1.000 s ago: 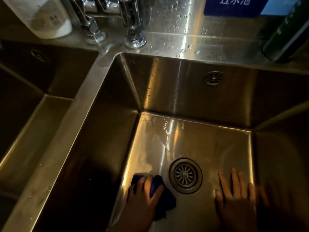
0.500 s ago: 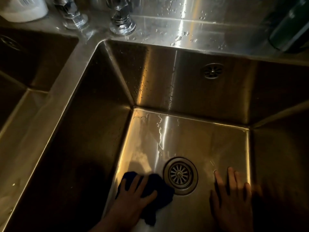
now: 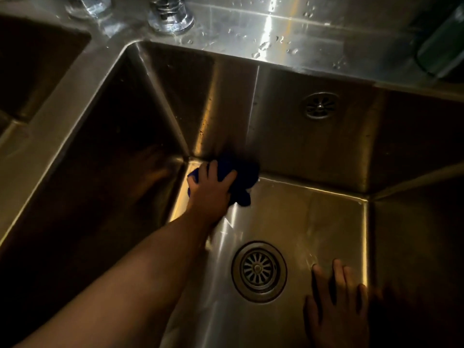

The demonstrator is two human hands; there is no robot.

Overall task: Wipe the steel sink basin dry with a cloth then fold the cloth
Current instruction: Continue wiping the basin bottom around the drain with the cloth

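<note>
The steel sink basin [image 3: 313, 222] fills the view, with a round drain [image 3: 258, 271] in its floor and an overflow grille [image 3: 319, 105] on the back wall. A bunched dark blue cloth [image 3: 242, 177] is pressed into the far left corner of the floor, where it meets the back wall. My left hand [image 3: 211, 189] lies on top of the cloth and grips it, arm stretched forward. To the right of the drain, my right hand [image 3: 339, 305] rests flat on the basin floor, fingers spread, holding nothing.
Water drops dot the back ledge [image 3: 276, 41]. Two tap bases [image 3: 172, 17] stand at the top left. A second basin [image 3: 32, 66] lies to the left past a steel divider. A dark green object [image 3: 442, 51] sits at the top right.
My left hand has pushed the cloth from beside the drain forward to the far left corner of the floor. My right hand stays flat at the right of the drain.
</note>
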